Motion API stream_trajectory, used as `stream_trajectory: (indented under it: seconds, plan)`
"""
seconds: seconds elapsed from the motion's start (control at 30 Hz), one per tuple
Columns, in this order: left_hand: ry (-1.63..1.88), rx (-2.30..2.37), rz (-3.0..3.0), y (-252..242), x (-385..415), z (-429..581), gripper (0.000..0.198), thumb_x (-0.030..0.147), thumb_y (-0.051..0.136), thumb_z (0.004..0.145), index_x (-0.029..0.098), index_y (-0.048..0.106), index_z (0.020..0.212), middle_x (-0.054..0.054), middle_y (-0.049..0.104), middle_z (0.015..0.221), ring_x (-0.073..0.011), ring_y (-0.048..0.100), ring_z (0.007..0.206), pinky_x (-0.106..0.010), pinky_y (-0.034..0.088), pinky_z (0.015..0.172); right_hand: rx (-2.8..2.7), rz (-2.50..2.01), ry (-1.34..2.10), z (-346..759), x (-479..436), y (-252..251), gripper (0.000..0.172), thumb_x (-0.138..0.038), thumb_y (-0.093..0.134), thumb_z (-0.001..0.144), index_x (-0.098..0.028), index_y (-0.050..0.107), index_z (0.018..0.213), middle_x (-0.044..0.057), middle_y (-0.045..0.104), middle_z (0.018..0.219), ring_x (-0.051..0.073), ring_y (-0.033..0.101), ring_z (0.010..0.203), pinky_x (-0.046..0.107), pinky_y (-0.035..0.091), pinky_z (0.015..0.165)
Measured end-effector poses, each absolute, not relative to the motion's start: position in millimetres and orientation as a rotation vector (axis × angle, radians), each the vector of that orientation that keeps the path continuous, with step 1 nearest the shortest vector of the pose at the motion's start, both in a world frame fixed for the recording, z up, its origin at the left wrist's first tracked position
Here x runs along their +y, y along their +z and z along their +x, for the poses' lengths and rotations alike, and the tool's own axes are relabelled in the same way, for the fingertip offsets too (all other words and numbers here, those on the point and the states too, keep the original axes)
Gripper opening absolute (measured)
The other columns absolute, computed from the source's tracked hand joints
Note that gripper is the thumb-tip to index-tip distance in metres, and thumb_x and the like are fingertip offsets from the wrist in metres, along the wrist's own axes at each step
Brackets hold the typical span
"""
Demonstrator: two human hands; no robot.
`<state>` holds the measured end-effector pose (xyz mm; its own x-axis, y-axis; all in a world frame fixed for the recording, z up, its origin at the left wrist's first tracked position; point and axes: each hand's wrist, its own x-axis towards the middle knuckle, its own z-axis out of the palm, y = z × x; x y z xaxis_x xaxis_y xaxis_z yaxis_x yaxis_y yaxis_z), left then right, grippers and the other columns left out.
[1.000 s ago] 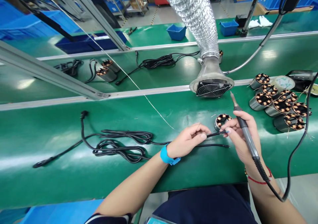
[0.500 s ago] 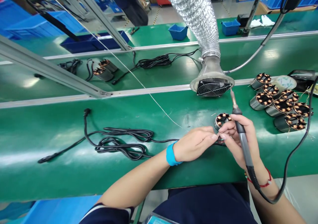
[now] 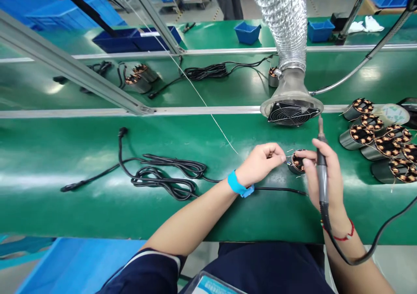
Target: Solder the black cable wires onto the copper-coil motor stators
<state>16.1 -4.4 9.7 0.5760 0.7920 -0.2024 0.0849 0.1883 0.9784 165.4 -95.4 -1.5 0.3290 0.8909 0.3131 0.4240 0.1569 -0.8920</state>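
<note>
My right hand (image 3: pixel 322 176) is closed around a soldering iron (image 3: pixel 322 168) that points up and away, while its fingertips touch a small copper-wound stator (image 3: pixel 298 163) lying on the green belt (image 3: pixel 97 207). My left hand (image 3: pixel 262 163), with a blue wristband, pinches a thin wire end right beside the stator. A black power cable (image 3: pixel 163 176) lies coiled to the left, and one strand runs under my left wrist toward the right hand.
A fume extractor with a ribbed silver hose and a fan mouth (image 3: pixel 293 111) hangs just beyond my hands. Several more stators (image 3: pixel 378 142) sit at the right. A thin solder wire (image 3: pixel 208 111) slants down from above. Blue bins (image 3: pixel 247 31) and a person stand at the back.
Both hands have moved up and away to the stator. The black cable end that the fingers held a second ago lies on the belt, and the left fingers pinch a fine wire.
</note>
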Motion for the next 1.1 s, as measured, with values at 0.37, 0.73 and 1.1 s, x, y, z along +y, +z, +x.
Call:
stream_trajectory:
  seconds: [0.37,0.73,1.1]
  plan:
    - [0.671,0.964,1.362,-1.5,-2.1,21.6,0.012,0.022,0.058,0.072,0.014,0.057,0.063,0.004,0.055,0.062,-0.0066,0.046,0.059,-0.021,0.037,0.06,-1.147,-1.289,0.063,173.7,-108.2,-29.1,0.023,-0.043,0.057,0.089,-0.024,0.069,0.093,-0.001,0.057,0.063,0.012,0.052,0.052,0.029,0.043,0.051]
    - [0.698,0.963,1.37,0.3,0.2,22.3,0.011,0.012,0.056,0.071,0.014,0.056,0.061,0.005,0.053,0.058,-0.0056,0.045,0.056,-0.02,0.037,0.057,-1.255,-1.187,0.015,175.7,-105.7,-24.8,0.03,-0.038,0.054,0.092,-0.018,0.07,0.076,-0.001,0.057,0.054,0.01,0.049,0.042,0.026,0.04,0.042]
    - [0.721,0.946,1.363,-3.2,0.6,23.4,0.011,0.015,0.056,0.072,0.015,0.055,0.062,0.005,0.051,0.058,-0.0062,0.043,0.054,-0.022,0.038,0.057,-1.229,-1.169,0.027,171.3,-102.7,-23.3,0.027,-0.038,0.055,0.092,-0.02,0.071,0.08,-0.003,0.055,0.051,0.009,0.048,0.041,0.026,0.04,0.041]
